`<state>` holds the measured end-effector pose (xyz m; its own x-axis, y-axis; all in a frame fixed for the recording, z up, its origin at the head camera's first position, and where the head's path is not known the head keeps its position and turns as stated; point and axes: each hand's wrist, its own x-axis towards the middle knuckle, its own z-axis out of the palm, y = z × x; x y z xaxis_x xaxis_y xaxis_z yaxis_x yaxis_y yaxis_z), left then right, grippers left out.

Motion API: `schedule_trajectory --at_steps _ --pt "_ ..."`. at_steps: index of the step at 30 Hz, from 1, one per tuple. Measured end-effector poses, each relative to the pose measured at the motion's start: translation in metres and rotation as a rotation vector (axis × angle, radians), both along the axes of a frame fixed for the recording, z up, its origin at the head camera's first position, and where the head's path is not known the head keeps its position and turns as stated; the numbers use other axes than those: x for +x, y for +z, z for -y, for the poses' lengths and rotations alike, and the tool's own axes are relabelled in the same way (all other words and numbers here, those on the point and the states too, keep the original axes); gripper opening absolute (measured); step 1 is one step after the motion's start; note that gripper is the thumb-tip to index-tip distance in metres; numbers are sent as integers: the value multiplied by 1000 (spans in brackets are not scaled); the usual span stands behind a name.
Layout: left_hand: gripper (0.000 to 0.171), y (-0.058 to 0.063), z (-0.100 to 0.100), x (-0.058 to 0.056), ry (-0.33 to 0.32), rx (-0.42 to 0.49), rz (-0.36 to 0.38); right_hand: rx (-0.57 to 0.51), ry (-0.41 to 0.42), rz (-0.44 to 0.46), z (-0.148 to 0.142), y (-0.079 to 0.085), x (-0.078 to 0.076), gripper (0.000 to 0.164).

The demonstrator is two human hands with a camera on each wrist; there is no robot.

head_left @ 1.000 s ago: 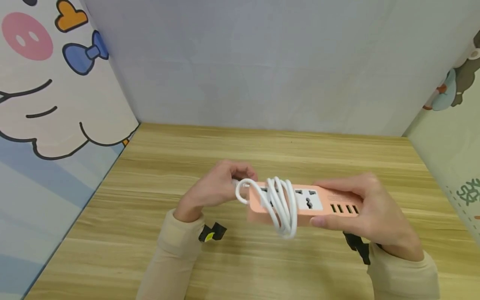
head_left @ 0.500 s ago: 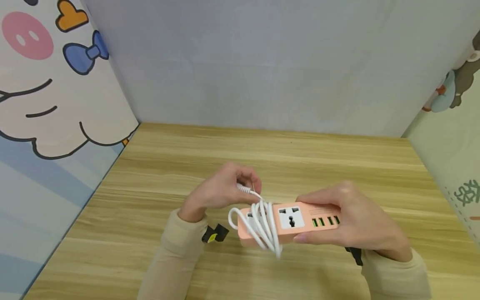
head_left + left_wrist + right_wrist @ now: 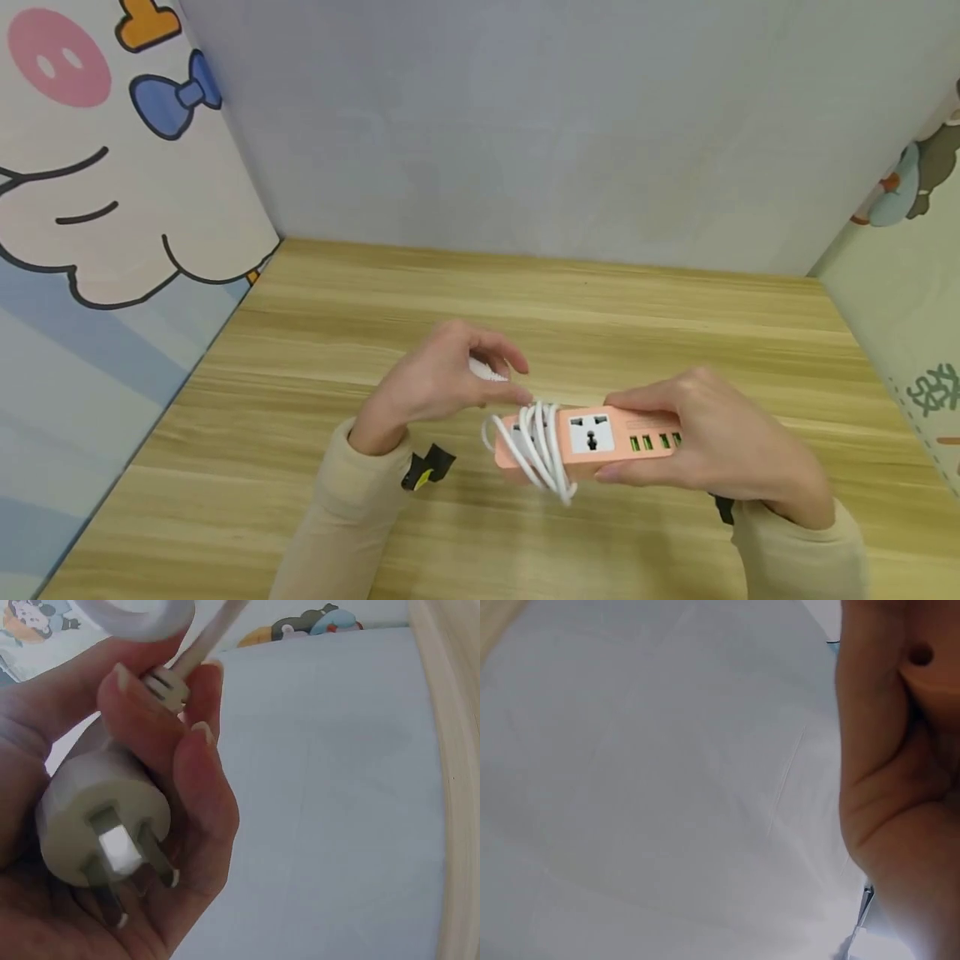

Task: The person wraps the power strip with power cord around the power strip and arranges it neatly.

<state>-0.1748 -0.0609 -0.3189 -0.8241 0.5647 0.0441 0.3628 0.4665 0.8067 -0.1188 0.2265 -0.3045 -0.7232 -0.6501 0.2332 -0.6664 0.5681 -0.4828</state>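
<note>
A peach-coloured power strip (image 3: 592,435) is held above the table by its right end, the right hand (image 3: 716,446) gripping it between thumb and fingers. White cord (image 3: 543,450) wraps in several loops around the strip's left part. Beside that end, the left hand (image 3: 442,375) holds the cord's white plug (image 3: 105,817), its fingers curled about the plug and the cord's neck. Three flat metal prongs (image 3: 124,851) face out of the palm in the left wrist view. The right wrist view shows only part of the right hand and a bit of the strip with a round hole (image 3: 921,655).
Below both hands lies a wood-grain table (image 3: 375,308). A plain grey-white wall panel (image 3: 525,125) stands behind it, with cartoon-printed panels at the left (image 3: 142,192) and right (image 3: 892,300).
The strip and right hand moved left and lower, then slightly back right. The white plug came into view in the left hand, which has barely shifted. The cord loops moved with the strip.
</note>
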Motion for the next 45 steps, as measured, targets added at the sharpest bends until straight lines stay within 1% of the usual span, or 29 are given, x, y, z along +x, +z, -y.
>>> schedule_trajectory --at_steps 4,8,12,15,17,20,23,25,27,30,32,35,38,41,43,45 --pt "19 3 0 3 48 29 6 45 -53 -21 3 -3 -2 26" --pt "13 4 0 5 68 15 -69 50 -109 -4 4 -7 -4 27" --pt "10 5 -1 7 97 17 -128 53 -161 20 5 -10 -7 30" --pt "10 7 -2 10 118 37 -166 47 -180 6 4 -12 -9 30" --pt "11 9 -3 13 114 47 -206 38 -186 -14 4 -13 -11 28" --pt "12 11 -3 17 93 33 -289 28 -188 -42 4 -14 -13 26" --pt "17 12 -4 20 71 -8 -404 21 -192 -73 6 -13 -14 26" --pt "21 14 -5 24 71 -48 -494 16 -199 -97 8 -13 -14 26" --pt "23 15 -7 29 74 -97 -590 14 -211 -118 9 -12 -15 26" --pt "23 17 -14 37 96 -180 -711 12 -222 -130 10 -12 -15 28" --pt "23 16 -19 44 111 -229 -777 9 -228 -129 10 -12 -15 32" --pt "25 14 -28 52 129 -290 -835 6 -232 -146 9 -13 -15 34" --pt "30 11 -33 57 142 -337 -855 11 -228 -172 8 -15 -16 29" --pt "36 8 -35 57 157 -363 -836 23 -230 -182 9 -19 -20 29" --pt "39 5 -35 54 170 -375 -817 29 -253 -152 10 -24 -24 31" --pt "40 -1 -35 50 182 -393 -804 29 -280 -101 11 -34 -30 36"
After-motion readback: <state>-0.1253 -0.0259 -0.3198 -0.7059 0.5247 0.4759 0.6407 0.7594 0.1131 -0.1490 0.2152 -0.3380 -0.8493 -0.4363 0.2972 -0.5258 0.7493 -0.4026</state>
